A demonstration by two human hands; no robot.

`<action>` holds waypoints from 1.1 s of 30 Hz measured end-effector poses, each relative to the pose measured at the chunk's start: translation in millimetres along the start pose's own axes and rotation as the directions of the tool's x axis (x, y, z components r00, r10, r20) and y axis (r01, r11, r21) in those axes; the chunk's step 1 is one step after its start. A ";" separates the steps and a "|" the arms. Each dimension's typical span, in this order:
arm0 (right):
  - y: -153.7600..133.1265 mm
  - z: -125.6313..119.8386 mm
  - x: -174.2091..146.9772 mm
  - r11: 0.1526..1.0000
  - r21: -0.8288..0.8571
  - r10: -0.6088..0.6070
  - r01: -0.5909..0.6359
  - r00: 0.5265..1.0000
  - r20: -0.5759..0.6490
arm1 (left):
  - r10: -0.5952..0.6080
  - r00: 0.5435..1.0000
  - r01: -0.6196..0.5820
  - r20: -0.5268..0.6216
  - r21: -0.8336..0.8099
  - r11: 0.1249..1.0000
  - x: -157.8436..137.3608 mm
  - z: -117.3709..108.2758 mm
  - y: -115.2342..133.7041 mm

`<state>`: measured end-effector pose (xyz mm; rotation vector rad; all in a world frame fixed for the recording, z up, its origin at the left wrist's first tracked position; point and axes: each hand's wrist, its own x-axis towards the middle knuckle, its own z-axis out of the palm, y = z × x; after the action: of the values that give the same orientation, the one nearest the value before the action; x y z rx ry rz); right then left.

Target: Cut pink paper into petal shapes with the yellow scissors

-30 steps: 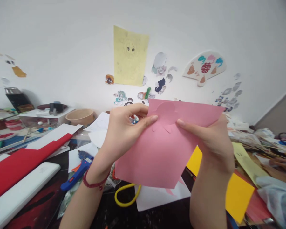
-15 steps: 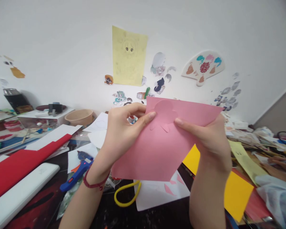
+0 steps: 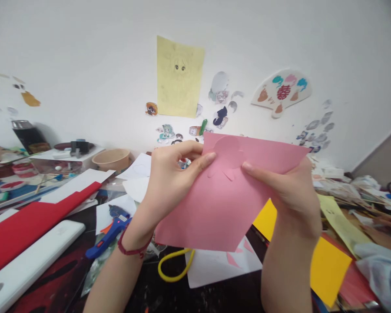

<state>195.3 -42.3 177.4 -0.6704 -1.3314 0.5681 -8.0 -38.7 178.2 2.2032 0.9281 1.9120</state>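
Raised in front of me is a sheet of pink paper [image 3: 211, 208], with a pink rounded cut-out shape [image 3: 228, 150] lying on its upper part. My left hand [image 3: 176, 174] pinches the sheet's upper left side, thumb on the near face beside the cut-out. My right hand [image 3: 286, 187] grips the right side, its thumb pressing at the cut-out's lower right edge. The fingers behind the sheet are hidden. Below it, a white sheet [image 3: 211, 274] with small pink paper scraps [image 3: 232, 260] lies on the dark table, beside a yellow loop [image 3: 163, 271].
Left of my arm lie a blue glue gun [image 3: 109, 237], a long white case [image 3: 35, 261] and red sheet material [image 3: 26, 230]. A beige bowl [image 3: 112, 160] stands behind. Yellow paper [image 3: 329, 269] lies to the right, near another person's hand [image 3: 381, 224]. Drawings hang on the wall.
The whole view has shifted slightly, so things sit a little further right. Both hands keep the same hold on the pink paper and the cut-out.
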 end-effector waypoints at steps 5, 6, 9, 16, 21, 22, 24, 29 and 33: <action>0.4 1.1 -0.1 1.000 -0.009 -0.022 0.022 1.000 0.000 | 0.019 1.000 -0.019 -0.001 -0.007 1.000 0.0 -0.4 -0.2; 0.2 1.3 -0.1 1.000 -0.010 -0.021 0.021 1.000 0.001 | 0.020 1.000 -0.020 -0.002 -0.010 1.000 0.1 -0.2 -0.3; -1.0 2.2 0.1 1.000 -0.009 -0.013 0.013 1.000 0.008 | 0.023 1.000 -0.023 -0.003 -0.023 0.999 0.5 0.6 -0.2; -4.8 4.0 -1.0 0.999 0.032 0.035 -0.034 0.999 -0.025 | 0.037 0.999 -0.037 0.000 -0.031 0.999 0.9 0.8 -0.6; -1.5 0.8 -0.4 1.000 -0.017 0.001 -0.001 1.000 -0.001 | 0.025 1.000 -0.025 -0.011 -0.022 0.999 0.5 0.7 -0.1; -0.9 0.1 -0.2 1.000 -0.021 -0.005 0.005 1.000 0.006 | 0.021 1.000 -0.022 -0.013 -0.016 1.000 0.5 0.8 0.1; -0.2 -0.8 0.1 1.000 -0.018 -0.006 0.007 1.000 0.015 | 0.016 1.000 -0.016 -0.012 -0.001 1.000 0.3 0.9 0.7; -0.9 -0.5 0.4 1.000 -0.005 -0.004 0.004 1.000 0.013 | 0.015 1.000 -0.014 -0.010 0.014 1.000 -0.6 0.5 0.9; -1.4 0.1 0.5 1.000 0.002 -0.007 0.007 1.000 0.004 | 0.020 1.000 -0.019 -0.020 0.010 1.000 -1.3 0.6 0.6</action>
<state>195.3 -42.9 178.7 -0.6629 -1.3361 0.5648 -7.3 -39.7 177.1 2.2104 0.9245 1.9463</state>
